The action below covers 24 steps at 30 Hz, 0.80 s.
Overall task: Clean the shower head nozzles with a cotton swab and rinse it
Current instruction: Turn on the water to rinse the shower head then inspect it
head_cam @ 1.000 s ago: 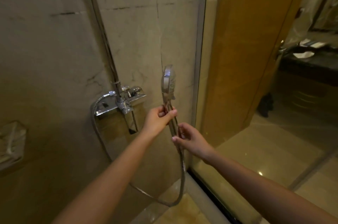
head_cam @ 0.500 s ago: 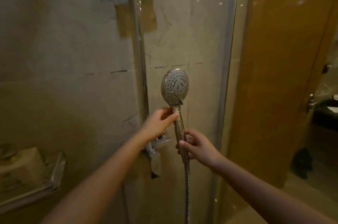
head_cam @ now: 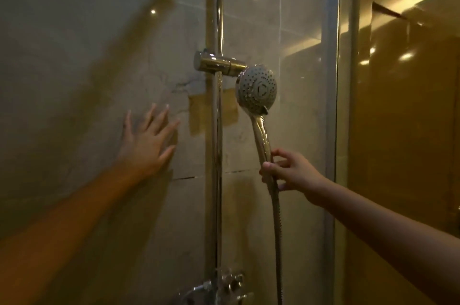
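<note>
A shower head held up next to its holder.

The right hand [head_cam: 291,171] grips the bottom of the shiny handle, fingers and thumb curled around it, and holds the shower head [head_cam: 257,90] upright. Its round face with the little holes looks back at us. The top of it sits just beside the metal holder [head_cam: 216,64] on the tall rail [head_cam: 214,180]. The hose [head_cam: 277,242] hangs straight down under the hand. The left hand [head_cam: 146,140] holds nothing, its fingers straight and spread wide by the tiled wall [head_cam: 74,55]; I cannot tell if it touches. The tap [head_cam: 219,287] is down low, and the glass door [head_cam: 331,105] is on the right.
</note>
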Tool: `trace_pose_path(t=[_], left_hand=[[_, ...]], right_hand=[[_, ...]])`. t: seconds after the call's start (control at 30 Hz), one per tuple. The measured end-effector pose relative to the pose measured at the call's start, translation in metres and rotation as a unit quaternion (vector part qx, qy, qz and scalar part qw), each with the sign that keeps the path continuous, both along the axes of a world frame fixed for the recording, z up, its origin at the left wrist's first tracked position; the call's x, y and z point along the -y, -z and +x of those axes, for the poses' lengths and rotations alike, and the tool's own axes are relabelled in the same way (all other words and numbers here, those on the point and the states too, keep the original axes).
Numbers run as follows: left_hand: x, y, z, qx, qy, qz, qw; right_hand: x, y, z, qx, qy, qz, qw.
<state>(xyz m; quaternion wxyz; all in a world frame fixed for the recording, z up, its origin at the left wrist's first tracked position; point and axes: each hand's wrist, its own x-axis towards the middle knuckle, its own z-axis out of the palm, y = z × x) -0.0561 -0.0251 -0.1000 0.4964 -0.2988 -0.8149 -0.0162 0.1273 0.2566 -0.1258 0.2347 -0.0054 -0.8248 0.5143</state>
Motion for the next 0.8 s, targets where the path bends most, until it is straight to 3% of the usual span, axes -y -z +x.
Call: trace_pose_path(t=[0.13,0.3,0.8], left_hand=[[-0.005,0.000,-0.028,-0.050,-0.059,-0.014,0.997],[-0.008,0.007,-0.035,-0.104,-0.042,0.005,0.994],[-0.008,0.008,-0.034,-0.109,-0.033,0.014,0.993]], right_hand=[[-0.004,-0.067,-0.015,-0.045,0.030,0.004,0.999],[-0.004,-0.131,-0.030,-0.085,0.051,0.002,0.995],[0.025,-0.244,-0.074,-0.117,0.092,-0.003,0.989]])
